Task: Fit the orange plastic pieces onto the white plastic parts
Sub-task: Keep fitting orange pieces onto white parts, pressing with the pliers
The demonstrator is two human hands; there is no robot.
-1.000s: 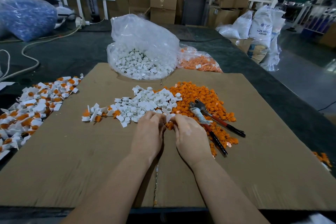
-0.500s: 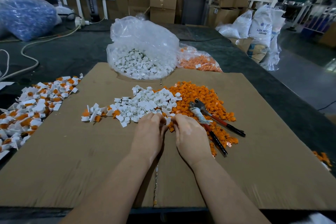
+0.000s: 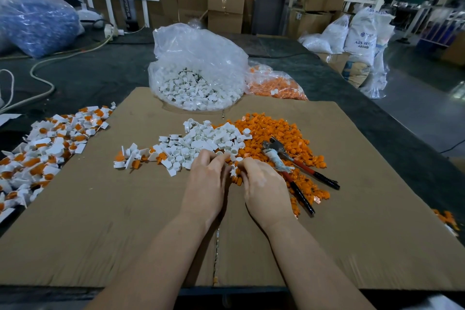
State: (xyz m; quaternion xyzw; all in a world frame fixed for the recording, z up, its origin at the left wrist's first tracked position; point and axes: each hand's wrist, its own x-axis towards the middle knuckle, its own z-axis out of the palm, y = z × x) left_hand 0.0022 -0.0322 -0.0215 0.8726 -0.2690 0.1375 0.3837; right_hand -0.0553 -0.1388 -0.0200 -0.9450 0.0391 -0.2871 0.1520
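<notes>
Both hands meet where the white parts (image 3: 201, 141) and orange pieces (image 3: 274, 131) adjoin: left hand (image 3: 206, 184) and right hand (image 3: 264, 189) curled, together pinching a white piece (image 3: 233, 170); supplies within reach.

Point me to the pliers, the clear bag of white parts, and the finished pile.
pliers (image 3: 303, 167), head view, on the red handle.
clear bag of white parts (image 3: 198, 58), head view, on the bag's upper plastic.
finished pile (image 3: 47, 145), head view, mid-pile, left of the cardboard.

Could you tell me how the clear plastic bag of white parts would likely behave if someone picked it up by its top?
The clear plastic bag of white parts looks thin and crumpled, so probably floppy. Its open mouth faces forward, so loose parts might spill.
</notes>
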